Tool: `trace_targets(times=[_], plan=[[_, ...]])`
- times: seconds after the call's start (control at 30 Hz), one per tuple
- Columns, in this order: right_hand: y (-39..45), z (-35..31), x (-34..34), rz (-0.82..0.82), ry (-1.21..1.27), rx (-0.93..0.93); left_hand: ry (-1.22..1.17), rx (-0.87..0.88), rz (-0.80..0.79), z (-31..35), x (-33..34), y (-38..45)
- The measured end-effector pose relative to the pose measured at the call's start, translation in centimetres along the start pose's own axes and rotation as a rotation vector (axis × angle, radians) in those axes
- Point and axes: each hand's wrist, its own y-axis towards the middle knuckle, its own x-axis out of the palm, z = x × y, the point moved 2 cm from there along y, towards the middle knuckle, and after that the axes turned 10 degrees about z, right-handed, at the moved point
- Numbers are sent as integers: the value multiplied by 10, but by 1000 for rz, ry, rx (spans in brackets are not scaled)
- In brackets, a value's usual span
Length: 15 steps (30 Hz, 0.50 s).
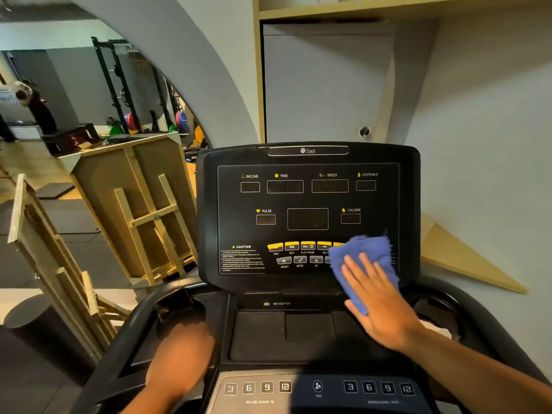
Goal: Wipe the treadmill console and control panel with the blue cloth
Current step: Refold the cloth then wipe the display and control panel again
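Observation:
The black treadmill console [307,201] stands upright before me, with dark display windows and a row of yellow buttons. My right hand [378,300] presses the blue cloth [363,252] flat against the console's lower right corner, fingers straight; the cloth covers the rightmost buttons. Below, the control panel [319,389] shows numbered keys and a fan key. My left hand [179,357] rests on the left side of the lower console, fingers bent over its edge near the cup holder [176,306].
A pale wall with a wooden shelf stands right behind the console. Wooden frames [140,210] lean at the left, with a dark round bin [33,318] beside them. Gym racks and coloured weight plates [131,121] fill the far left background.

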Motion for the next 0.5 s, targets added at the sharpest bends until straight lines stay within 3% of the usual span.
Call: trace_targets(times=[0.27,0.4,0.5], plan=[[51,-63,-8,-191,127,-380,32,-16,10,0,3,-1],[89,-111,0,-191,218,-443,32,-24,19,-2,3,-1],[92,-111,-1,-185,233,-426,22,-19,22,-2,4,-3]])
